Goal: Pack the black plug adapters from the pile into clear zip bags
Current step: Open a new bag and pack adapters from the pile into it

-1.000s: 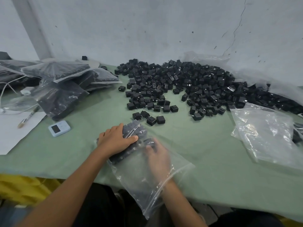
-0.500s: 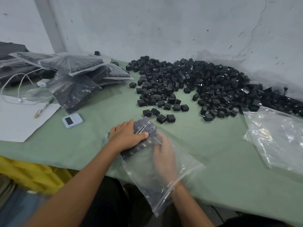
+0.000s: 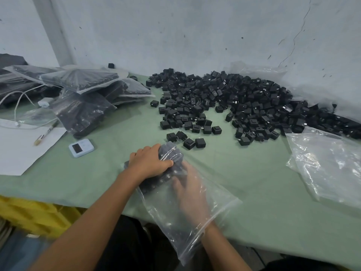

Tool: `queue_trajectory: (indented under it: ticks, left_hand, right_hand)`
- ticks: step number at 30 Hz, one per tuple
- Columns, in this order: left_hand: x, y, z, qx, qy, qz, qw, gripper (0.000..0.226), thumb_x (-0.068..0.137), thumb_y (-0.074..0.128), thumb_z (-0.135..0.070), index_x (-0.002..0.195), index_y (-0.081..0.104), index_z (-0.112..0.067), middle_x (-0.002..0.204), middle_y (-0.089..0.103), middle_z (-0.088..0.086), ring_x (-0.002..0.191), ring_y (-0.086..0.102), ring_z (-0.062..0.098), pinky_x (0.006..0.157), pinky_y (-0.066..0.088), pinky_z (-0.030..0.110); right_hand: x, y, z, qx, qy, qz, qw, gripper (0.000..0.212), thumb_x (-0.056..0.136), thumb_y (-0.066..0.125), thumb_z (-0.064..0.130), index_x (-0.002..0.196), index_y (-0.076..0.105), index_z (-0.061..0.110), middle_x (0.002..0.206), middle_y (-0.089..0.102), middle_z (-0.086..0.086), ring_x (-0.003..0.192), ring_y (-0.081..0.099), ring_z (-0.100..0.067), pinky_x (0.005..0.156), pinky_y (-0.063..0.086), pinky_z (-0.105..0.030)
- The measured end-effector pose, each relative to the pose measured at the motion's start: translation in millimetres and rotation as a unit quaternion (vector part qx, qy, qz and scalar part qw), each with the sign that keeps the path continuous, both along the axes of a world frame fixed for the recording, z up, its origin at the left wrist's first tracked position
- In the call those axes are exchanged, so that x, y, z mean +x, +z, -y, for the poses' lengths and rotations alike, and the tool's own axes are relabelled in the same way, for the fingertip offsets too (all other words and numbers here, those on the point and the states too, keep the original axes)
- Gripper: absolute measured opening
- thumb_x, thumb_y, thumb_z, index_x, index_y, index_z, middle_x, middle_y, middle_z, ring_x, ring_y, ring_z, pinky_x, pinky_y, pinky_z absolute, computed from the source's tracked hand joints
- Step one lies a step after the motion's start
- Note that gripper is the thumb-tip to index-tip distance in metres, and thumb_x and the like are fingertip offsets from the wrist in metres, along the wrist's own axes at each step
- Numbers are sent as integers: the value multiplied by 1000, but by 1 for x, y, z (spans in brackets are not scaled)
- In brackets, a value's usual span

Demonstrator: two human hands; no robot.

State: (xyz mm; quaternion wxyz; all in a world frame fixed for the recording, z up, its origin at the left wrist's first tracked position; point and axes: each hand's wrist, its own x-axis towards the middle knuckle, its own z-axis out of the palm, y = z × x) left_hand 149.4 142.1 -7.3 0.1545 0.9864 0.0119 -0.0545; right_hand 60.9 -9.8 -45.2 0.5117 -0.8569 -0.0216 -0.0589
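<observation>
A big pile of black plug adapters (image 3: 224,100) lies at the back of the green table (image 3: 254,182), with a few loose ones near its front. A clear zip bag (image 3: 218,204) lies at the table's near edge, its mouth hanging over toward me. A flat block of adapters (image 3: 156,182) fills its far end. My left hand (image 3: 148,163) lies on top of the bag, fingers curled over that block through the plastic. My right hand (image 3: 191,190) is inside the bag, its fingers against the adapters.
Filled bags (image 3: 84,112) are stacked at the left, beside a white cable (image 3: 17,102). A small blue device (image 3: 81,147), a sheet of paper (image 3: 17,149) and a brush (image 3: 46,133) lie nearby. Empty clear bags (image 3: 328,169) lie at the right. A yellow crate (image 3: 33,216) sits below the table.
The view has swung a little to the left. Both hands stay on and in the zip bag in nearly the same pose.
</observation>
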Motion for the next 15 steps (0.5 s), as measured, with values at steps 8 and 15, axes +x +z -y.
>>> queue_trajectory:
  ticks: [8,15]
  left_hand:
    - [4,-14,15,-31,23,40,998,96,76,45,-86,146,33,-22,148,45,3,133,43,28,108,30,45]
    - [5,-19,13,-15,16,43,999,97,78,38,-86,152,27,-24,153,41,4,137,40,28,110,28,45]
  right_hand:
    - [3,6,-3,-9,19,-31,999,50,103,51,20,148,33,32,140,51,10,127,47,1,108,34,-22]
    - [-63,47,79,32,257,-124,958,34,100,59,18,127,61,40,135,60,17,127,50,2,106,39,-14]
